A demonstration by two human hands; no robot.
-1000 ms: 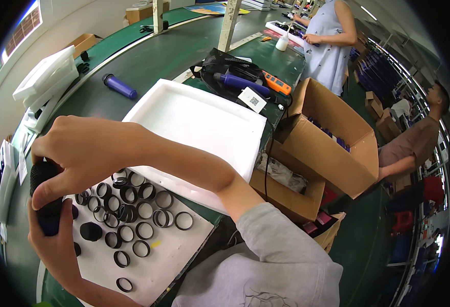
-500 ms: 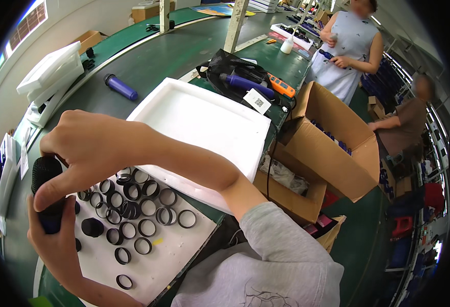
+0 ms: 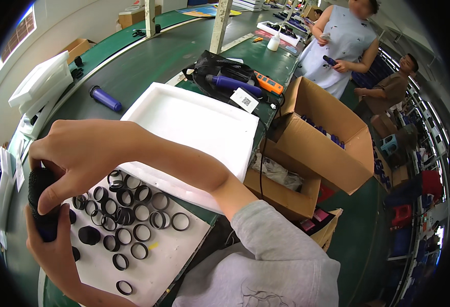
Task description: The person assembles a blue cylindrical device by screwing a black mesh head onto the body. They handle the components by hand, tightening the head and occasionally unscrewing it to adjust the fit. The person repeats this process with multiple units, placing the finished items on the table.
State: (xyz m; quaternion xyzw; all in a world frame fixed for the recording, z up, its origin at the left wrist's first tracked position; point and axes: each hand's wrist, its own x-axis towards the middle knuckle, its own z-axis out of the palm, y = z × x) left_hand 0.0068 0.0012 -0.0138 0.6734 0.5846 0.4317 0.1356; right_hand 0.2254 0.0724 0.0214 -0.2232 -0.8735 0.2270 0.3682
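At the far left, a handheld microphone (image 3: 39, 192) with a black mesh head and dark blue body stands roughly upright between my hands. My right hand (image 3: 79, 156) reaches across from the right and closes round its mesh head. Lower down, my left hand (image 3: 51, 256) grips the body, fingers on one side and thumb on the other. Beside them lies a white board (image 3: 99, 273) with several loose black rings (image 3: 125, 216) scattered over it. Among the rings sits a black faceted cap (image 3: 89, 235). A few more dark pieces are partly hidden behind my left hand.
A white foam tray (image 3: 194, 120) lies beyond my right forearm. Behind it are a blue tube (image 3: 105, 98), a black mesh bag (image 3: 217, 66) and an orange device (image 3: 269, 83). Open cardboard boxes (image 3: 332, 163) stand at the right. A person (image 3: 337, 46) stands past them holding a microphone.
The whole view has shifted slightly, moving the bench items leftward in the picture. Both hands stay on the microphone, with the right hand a little lower in the picture.
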